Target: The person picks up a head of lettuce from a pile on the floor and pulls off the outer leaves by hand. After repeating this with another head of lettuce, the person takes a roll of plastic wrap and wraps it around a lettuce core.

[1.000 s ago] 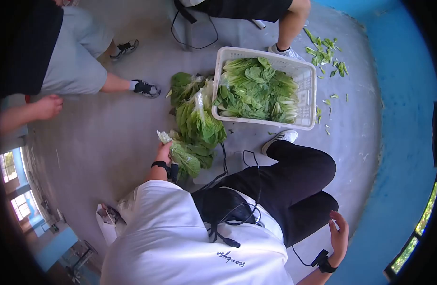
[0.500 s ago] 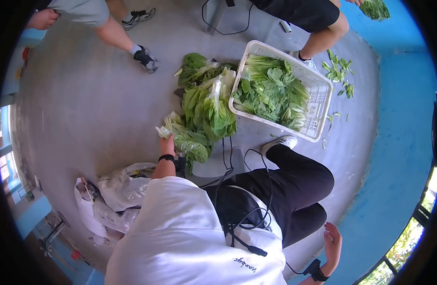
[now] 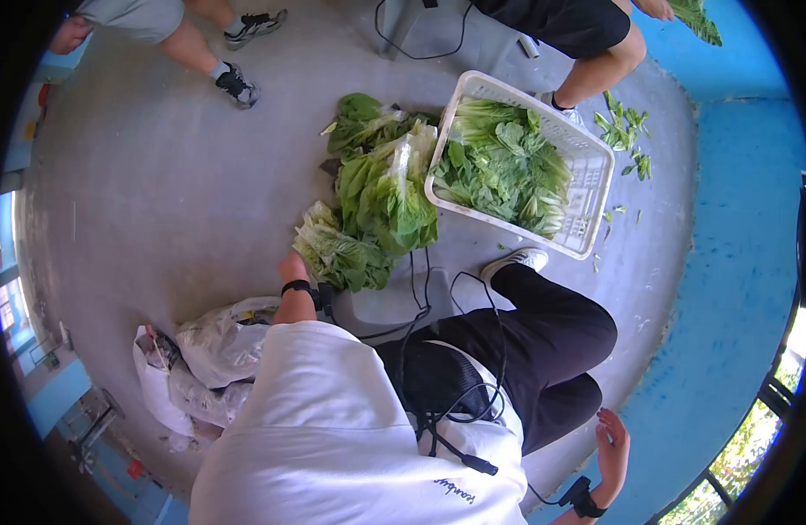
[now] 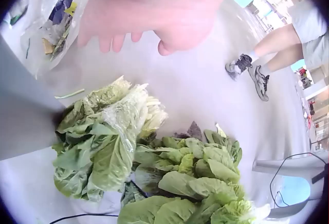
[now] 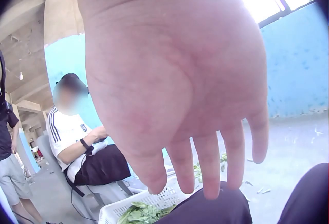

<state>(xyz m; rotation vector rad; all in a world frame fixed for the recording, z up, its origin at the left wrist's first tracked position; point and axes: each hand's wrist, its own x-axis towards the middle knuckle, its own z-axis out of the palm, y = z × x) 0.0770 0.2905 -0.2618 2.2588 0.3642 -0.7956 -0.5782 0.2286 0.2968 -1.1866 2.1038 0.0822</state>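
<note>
My left hand [image 3: 291,268] is empty, its fingers loosely extended, beside a bundle of leafy greens [image 3: 337,252]. In the left wrist view this hand [image 4: 154,15] hangs over the floor, apart from the bundle [image 4: 103,136], which has clear plastic round its pale stem end. More leafy greens [image 4: 190,177] lie against it in a pile, some under clear plastic [image 3: 401,171]. My right hand [image 3: 612,448] is off to the side near my knee, holding nothing. Its palm [image 5: 175,80] and spread fingers fill much of the right wrist view.
A white plastic crate [image 3: 593,197] of leafy greens stands beside the pile. Loose leaves [image 3: 626,131] lie beyond it. White plastic bags [image 3: 219,350] sit on the floor at my left. One person sits across, a hand [image 3: 655,9] holding a leafy green; another person's shoes [image 3: 237,86] are at the far left.
My left hand has let go of the bundle of leafy greens, which now lies beside the pile. The person at far left has shifted their feet. My right hand stays empty at the side.
</note>
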